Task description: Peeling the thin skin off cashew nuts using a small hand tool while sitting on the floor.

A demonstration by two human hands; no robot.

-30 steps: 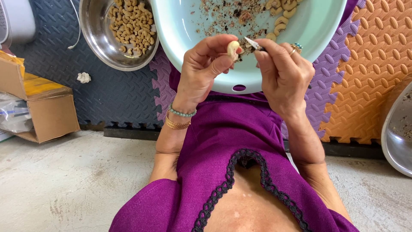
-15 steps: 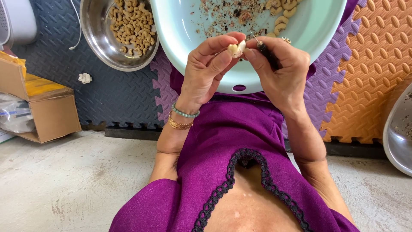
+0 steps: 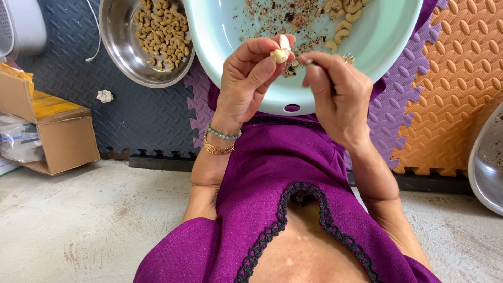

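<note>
My left hand (image 3: 246, 78) pinches a pale cashew nut (image 3: 280, 51) between thumb and fingertips, over the near rim of a light blue basin (image 3: 387, 36). My right hand (image 3: 335, 91) is closed around a small dark-handled peeling tool, almost all of it hidden in the fist, its tip close to the nut. The basin holds brown skin scraps (image 3: 277, 18) and a few unpeeled cashews (image 3: 343, 15). It rests on my lap over a purple dress.
A steel bowl (image 3: 116, 47) of cashews stands at the upper left on a dark foam mat. A cardboard box (image 3: 50, 131) lies at the left, and a second steel bowl (image 3: 484, 162) shows at the right edge. Orange and purple foam tiles (image 3: 461, 78) lie to the right; bare concrete floor is nearer me.
My left hand has turned the nut upward and lifted it slightly. My right hand has drawn the tool back into the fist, so its tip and handle show less.
</note>
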